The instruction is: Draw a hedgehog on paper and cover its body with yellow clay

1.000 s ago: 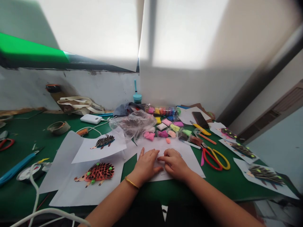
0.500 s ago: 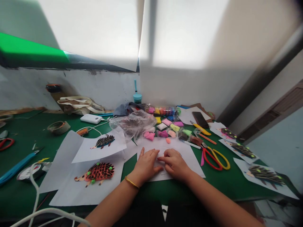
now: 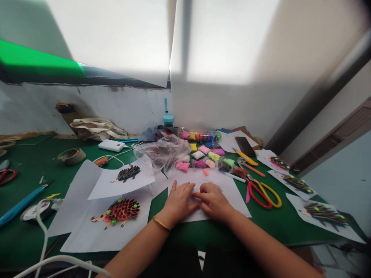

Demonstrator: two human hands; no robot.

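My left hand [image 3: 180, 200] lies open and flat on a white sheet of paper [image 3: 237, 204], its fingers stretched forward. Close on its right, my right hand [image 3: 213, 200] rests on the same sheet with its fingers curled and one fingertip pointing left toward my left hand. Whatever lies under those fingers is hidden. Faint bluish marks show on the paper beside the right hand. Ahead of both hands sits a small orange lump of clay [image 3: 205, 172] on the sheet. Several packets of coloured clay [image 3: 199, 163] lie just beyond it.
Left are papers with a red clay hedgehog [image 3: 118, 211] and a dark hedgehog [image 3: 129, 173]. Red-and-yellow scissors [image 3: 265, 193], a yellow cutter [image 3: 247, 157] and a phone [image 3: 245, 146] lie right. More hedgehog pictures [image 3: 324, 214] line the right edge. A plastic bag [image 3: 162, 148] lies behind.
Both hands stay almost in place on the paper. My right hand's fingers have shifted very slightly; nothing else has visibly moved.
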